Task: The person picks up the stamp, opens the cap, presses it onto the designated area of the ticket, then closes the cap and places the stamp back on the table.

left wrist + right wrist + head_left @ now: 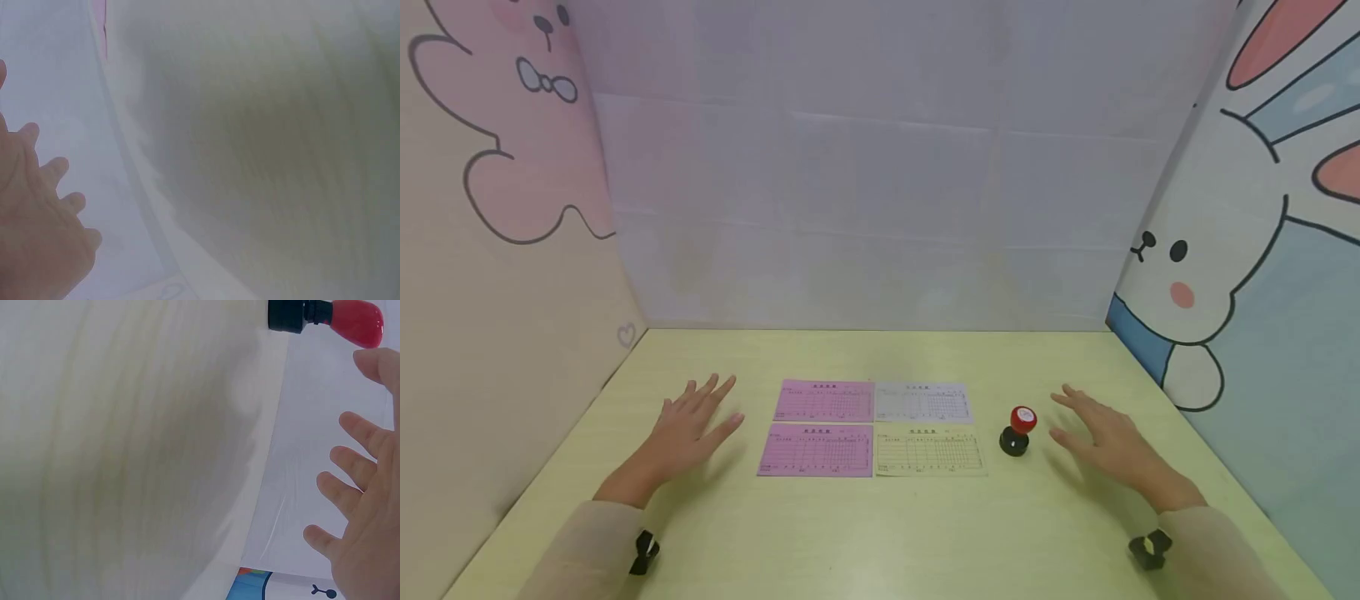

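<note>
My left hand (688, 433) hovers palm down over the table's left side, fingers spread, holding nothing. On the right, my right hand (1108, 442) is likewise spread and holds nothing. Just left of its fingertips a stamp (1018, 431) with a red knob and black base stands upright; the right wrist view shows the same stamp (300, 314) beyond the thumb. Between the hands lie printed form slips in a two-by-two block: a pink slip (824, 402) and a white slip (922, 403) behind, another pink slip (817, 451) and a yellow slip (930, 451) in front.
The pale wooden table (880, 533) ends at a white sheet (880, 183) hanging behind it. A side panel with a pink cartoon figure (512, 142) borders the left; a panel with a cartoon rabbit (1210, 275) borders the right. Both wrists carry a black band (643, 552).
</note>
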Tool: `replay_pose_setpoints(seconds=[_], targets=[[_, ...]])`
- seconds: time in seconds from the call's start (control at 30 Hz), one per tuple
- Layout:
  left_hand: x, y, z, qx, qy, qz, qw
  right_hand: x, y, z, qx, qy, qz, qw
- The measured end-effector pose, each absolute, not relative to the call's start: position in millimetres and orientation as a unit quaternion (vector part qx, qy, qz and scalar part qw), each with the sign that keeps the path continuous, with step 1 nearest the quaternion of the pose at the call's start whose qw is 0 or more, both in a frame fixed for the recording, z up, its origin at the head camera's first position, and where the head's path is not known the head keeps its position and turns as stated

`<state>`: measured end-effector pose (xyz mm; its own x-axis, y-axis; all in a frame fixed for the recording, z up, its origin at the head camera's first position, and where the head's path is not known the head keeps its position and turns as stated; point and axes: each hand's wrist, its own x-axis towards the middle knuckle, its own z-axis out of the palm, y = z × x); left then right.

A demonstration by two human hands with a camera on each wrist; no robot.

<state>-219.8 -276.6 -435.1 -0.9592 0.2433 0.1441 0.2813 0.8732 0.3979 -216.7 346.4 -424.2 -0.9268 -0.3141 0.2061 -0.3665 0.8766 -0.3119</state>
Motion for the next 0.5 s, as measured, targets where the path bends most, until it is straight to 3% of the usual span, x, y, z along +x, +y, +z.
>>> replay_pose_setpoints(seconds=[0.33, 0.5], targets=[[-220, -257, -428, -0.168, -0.946, -0.272, 0.046, -217, 331, -421, 0.213, -0.945, 0.23, 0.089], [-220, -251, -429, -0.172, -0.943, -0.283, 0.029, -218, 323, -422, 0.203, -0.944, 0.249, 0.069]])
